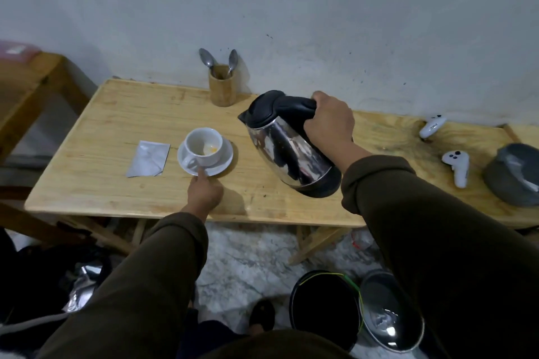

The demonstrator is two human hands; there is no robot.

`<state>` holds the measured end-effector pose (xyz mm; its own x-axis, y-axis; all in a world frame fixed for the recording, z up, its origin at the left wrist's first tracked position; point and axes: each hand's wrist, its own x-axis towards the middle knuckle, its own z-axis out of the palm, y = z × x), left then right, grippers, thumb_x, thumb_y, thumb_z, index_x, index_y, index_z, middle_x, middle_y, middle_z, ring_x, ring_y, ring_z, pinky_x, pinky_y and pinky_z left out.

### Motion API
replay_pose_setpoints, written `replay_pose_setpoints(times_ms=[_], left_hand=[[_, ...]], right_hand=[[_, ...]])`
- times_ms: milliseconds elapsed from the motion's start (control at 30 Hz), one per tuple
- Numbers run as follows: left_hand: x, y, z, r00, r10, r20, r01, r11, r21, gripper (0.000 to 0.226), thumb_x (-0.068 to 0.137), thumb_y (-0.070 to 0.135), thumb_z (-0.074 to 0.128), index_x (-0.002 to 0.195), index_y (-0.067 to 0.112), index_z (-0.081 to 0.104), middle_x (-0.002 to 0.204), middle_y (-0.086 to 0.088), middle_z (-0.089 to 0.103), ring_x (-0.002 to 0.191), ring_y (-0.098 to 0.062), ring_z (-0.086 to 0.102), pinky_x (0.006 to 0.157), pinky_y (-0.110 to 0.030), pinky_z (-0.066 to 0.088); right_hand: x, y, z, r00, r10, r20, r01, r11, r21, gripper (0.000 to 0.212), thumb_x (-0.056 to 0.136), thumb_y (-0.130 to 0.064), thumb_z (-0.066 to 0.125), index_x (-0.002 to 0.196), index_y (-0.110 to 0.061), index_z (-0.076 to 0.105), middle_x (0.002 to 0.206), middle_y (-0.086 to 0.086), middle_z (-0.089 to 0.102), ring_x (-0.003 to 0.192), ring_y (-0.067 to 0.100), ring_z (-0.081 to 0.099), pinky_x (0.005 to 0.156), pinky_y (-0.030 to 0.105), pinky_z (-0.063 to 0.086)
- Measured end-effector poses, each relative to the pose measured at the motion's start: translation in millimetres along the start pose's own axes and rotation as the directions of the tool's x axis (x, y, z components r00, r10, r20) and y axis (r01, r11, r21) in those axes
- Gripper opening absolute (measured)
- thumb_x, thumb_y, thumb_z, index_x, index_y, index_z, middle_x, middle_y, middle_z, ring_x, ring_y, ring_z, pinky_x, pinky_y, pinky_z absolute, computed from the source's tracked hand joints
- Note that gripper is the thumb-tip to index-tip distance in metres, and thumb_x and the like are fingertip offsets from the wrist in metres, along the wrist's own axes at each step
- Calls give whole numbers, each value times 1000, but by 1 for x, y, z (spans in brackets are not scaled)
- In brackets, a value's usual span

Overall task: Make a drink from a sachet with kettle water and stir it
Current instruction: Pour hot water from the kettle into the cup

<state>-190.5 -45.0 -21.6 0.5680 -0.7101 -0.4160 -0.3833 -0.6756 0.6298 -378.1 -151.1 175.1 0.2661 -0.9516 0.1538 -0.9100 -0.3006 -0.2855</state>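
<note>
A white cup (204,145) stands on a white saucer (224,161) on the wooden table (102,154); a little white and orange powder lies in the cup's bottom. My left hand (204,192) pinches the saucer's near rim. My right hand (329,122) grips the black handle of a steel kettle (288,151), which is tilted with its spout toward the cup, lifted just right of the saucer. No water is visible leaving the spout. A torn silver sachet (148,159) lies flat left of the saucer.
A wooden holder (222,90) with two spoons stands by the wall behind the cup. Two white controllers (457,165) and a grey pot (513,175) sit on the table's right. A black bucket (323,309) and a lid are on the floor below.
</note>
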Motion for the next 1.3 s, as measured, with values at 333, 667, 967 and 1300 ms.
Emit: replay_pose_setpoints(times_ms=[333,667,967,1300], left_hand=[[3,2,-7,996,-40,74,38,999,32,81,87,19,53,153,18,7,133,-20,52,121,-37,51,98,-38,41],[2,4,-13,990,-63,128,59,998,37,80,88,20,52,154,18,6,138,-21,47,126,-39,46,102,-38,39],[-1,6,-14,989,-73,132,72,997,10,79,87,19,52,153,15,9,138,-22,47,126,-39,46,100,-39,40],[-3,6,-15,989,-69,130,69,998,2,78,87,19,51,153,14,10,137,-20,48,125,-37,47,101,-38,40]], right_hand=[[13,-50,2,966,-219,137,244,949,-200,27,85,-2,51,111,-8,53,104,15,63,94,34,58,68,33,36],[20,-72,8,958,-236,161,271,928,-256,22,88,-2,50,109,-9,55,101,12,62,84,29,53,71,35,36],[25,-72,6,955,-238,176,282,913,-295,22,90,-4,51,111,-9,54,104,14,63,95,31,59,71,35,36],[26,-74,2,955,-236,179,283,905,-317,25,90,-4,51,114,-10,54,95,13,58,94,32,60,71,35,37]])
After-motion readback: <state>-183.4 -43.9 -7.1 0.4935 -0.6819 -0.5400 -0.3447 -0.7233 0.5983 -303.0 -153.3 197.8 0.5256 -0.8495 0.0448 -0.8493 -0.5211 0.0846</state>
